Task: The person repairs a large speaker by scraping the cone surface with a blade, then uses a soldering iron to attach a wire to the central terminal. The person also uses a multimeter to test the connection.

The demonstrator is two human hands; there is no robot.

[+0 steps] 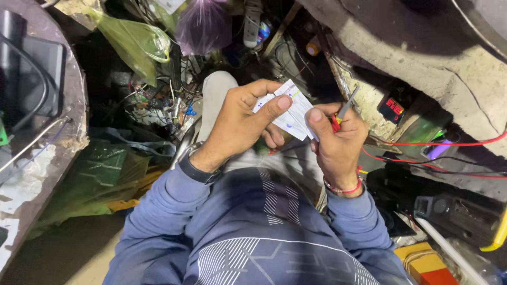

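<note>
1. Head view: I see both hands up at chest height over the lap, w/ a small white paper packet (289, 108) between them.
2. Left hand (240, 124): thumb pressed flat on the packet's front, other fingers curled behind it, so clamped on the packet. Looks like that pinch is there to keep it taut and facing up toward the cam.
3. Right hand (335, 140): thumb on the packet's right edge, fingers closed round a thin metal tool (346, 108) w/ red grip that sticks up past the knuckles. Tool seems parked in the palm so the thumb stays free for the paper. Can't tell what kind of tool; tip too small.
4. Packet sits right between the two thumbs, tilted, lower right corner by the right thumb.
5. Surroundings: dark watch (198, 169) on the left wrist, red thread band (343, 188) on the right wrist. Red wires (433, 143) run off to the right toward a small red digit display (393, 108). Green plastic bag (132, 42) upper left, well apart from the hands.
</note>
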